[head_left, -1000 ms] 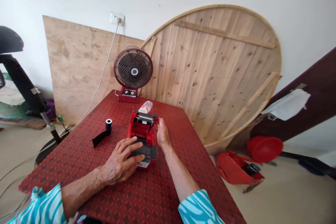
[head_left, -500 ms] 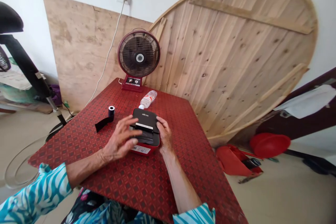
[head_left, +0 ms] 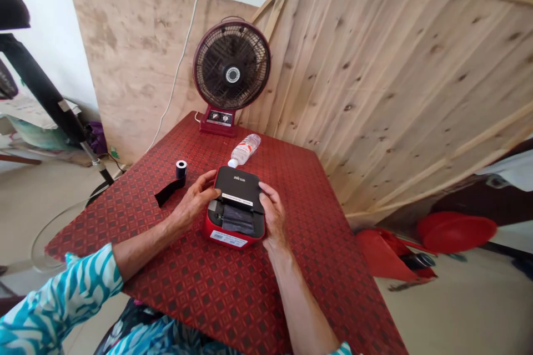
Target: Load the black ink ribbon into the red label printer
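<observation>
A small red-and-black label printer [head_left: 239, 183] lies on the table with its front edge towards me. A dark strip [head_left: 238, 219] shows in its front opening, and a white label is stuck on its red front. My left hand [head_left: 197, 199] holds the printer's left side, thumb on the lid near the white stripe. On the opposite side, my right hand [head_left: 273, 216] grips the edge, thumb at the lid and other fingers partly hidden. Left of the printer stands a roll of black ribbon [head_left: 181, 170], its loose tail stretched across the table.
A clear plastic bottle [head_left: 245, 150] lies just behind the printer. Farther back, a dark red fan [head_left: 232, 75] stands on the patterned red table [head_left: 300, 177]. Wooden boards [head_left: 353, 94] lean on the wall. On the floor at right are a red dustpan [head_left: 378, 255] and basin [head_left: 458, 238].
My left hand has come down from hovering over the printer's front to grasp its left side. My right hand keeps its hold. The view has moved closer and tilted down.
</observation>
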Motion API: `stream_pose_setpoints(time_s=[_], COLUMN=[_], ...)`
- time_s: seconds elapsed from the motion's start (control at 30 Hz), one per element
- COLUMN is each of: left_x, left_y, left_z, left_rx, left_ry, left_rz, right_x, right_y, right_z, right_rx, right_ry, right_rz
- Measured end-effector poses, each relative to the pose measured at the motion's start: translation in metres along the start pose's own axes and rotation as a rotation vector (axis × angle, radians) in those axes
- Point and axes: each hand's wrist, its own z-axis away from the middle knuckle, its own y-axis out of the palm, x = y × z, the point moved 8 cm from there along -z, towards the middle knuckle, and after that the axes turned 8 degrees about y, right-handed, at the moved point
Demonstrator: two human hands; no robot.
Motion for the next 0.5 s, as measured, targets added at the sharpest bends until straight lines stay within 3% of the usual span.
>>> stream_pose_setpoints(time_s=[0.5], left_x=[0.0007], left_y=[0.0007], left_z=[0.0014], left_rx=[0.045], left_ry=[0.014], left_rz=[0.001], right_x=[-0.0041], right_y=[0.0039], right_z=[0.0044], right_rx=[-0.027], right_ry=[0.023], right_rz=[-0.024])
